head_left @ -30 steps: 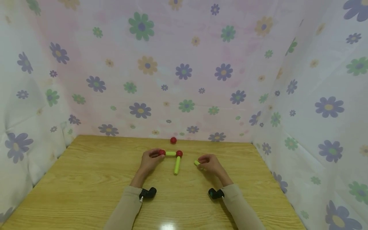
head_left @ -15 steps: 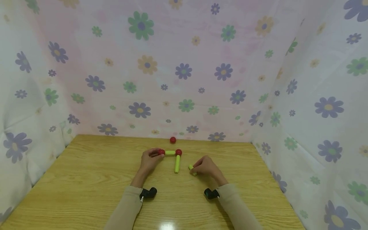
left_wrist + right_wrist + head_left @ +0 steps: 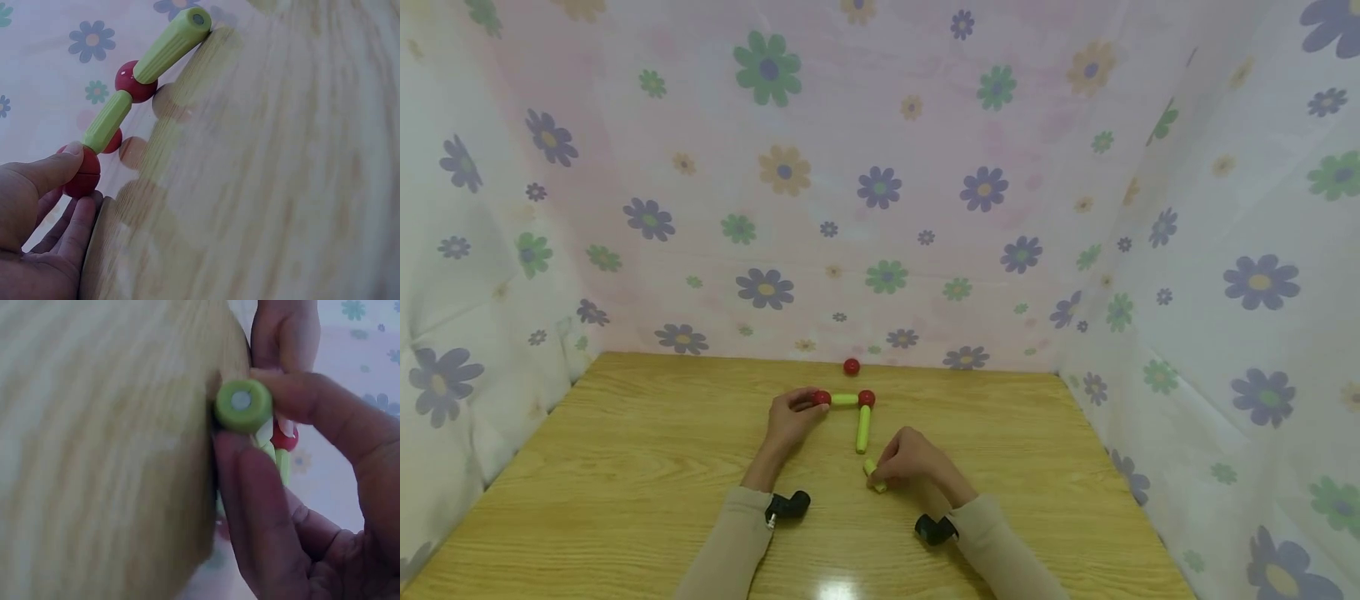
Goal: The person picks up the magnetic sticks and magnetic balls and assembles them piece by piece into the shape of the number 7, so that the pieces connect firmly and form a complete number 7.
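Observation:
My left hand point(image 3: 792, 418) pinches a red ball point(image 3: 84, 176) at the left end of a small joined structure. From that ball a green rod point(image 3: 845, 400) runs right to a second red ball point(image 3: 867, 398). Another green rod point(image 3: 862, 430) comes off this ball toward me. My right hand point(image 3: 913, 460) pinches a loose green rod point(image 3: 875, 476) between thumb and fingers, close over the table and nearer to me than the structure's free end. In the right wrist view that loose rod point(image 3: 242, 405) shows a round end with a silvery disc in its middle.
A single red ball point(image 3: 852, 367) sits at the back of the wooden table point(image 3: 647, 467), near the flowered cloth wall point(image 3: 850, 233). Similar cloth hangs on the left and right sides. Each wrist carries a small black camera point(image 3: 790, 504).
My right hand has moved left and toward me with the loose green rod, from right of the structure to in front of it. The left hand and the structure have stayed put.

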The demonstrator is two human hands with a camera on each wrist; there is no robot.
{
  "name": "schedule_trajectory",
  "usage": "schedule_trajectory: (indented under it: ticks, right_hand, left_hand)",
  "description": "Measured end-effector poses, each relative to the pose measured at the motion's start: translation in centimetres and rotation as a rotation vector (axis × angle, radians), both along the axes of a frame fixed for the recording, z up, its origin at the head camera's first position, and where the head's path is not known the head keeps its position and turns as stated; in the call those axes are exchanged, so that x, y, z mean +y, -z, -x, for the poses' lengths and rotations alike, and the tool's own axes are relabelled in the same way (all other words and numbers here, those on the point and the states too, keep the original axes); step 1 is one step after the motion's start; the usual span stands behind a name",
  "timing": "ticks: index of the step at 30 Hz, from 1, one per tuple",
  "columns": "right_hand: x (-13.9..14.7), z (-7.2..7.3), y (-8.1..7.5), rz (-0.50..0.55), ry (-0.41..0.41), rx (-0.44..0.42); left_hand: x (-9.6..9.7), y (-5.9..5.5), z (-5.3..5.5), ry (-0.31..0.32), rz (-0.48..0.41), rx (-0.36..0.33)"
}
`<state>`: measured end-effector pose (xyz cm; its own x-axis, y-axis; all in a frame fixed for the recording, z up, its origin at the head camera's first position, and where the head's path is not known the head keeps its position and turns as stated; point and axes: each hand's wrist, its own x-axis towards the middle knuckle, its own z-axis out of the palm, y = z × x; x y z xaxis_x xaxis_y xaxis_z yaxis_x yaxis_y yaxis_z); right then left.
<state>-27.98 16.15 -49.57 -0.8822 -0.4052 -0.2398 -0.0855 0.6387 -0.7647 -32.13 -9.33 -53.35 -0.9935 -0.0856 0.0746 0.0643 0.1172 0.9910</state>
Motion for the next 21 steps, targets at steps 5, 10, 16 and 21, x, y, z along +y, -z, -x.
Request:
schedule_trajectory:
  ticks: [5,10,16,21]
  right_hand:
    - [-0.5,-0.4,0.6,0.078,-0.031,-0.117]
    - [-0.5,-0.2,1.1,0.177,0.007,-0.194]
    - [-0.5,-0.1,1.8,0.303,0.036,-0.275]
    - [-0.5,-0.2,2.1,0.348,0.051,-0.297]
  left_hand:
    - [0.0,0.0,-0.1,0.009,-0.006,-0.002]
    - [-0.1,0.0,0.1,0.003,-0.009,-0.005]
    - [-0.1,0.2,0.2,-0.010,-0.001,-0.020]
    - [0.1,0.3,0.3,-0.008,0.008,-0.014]
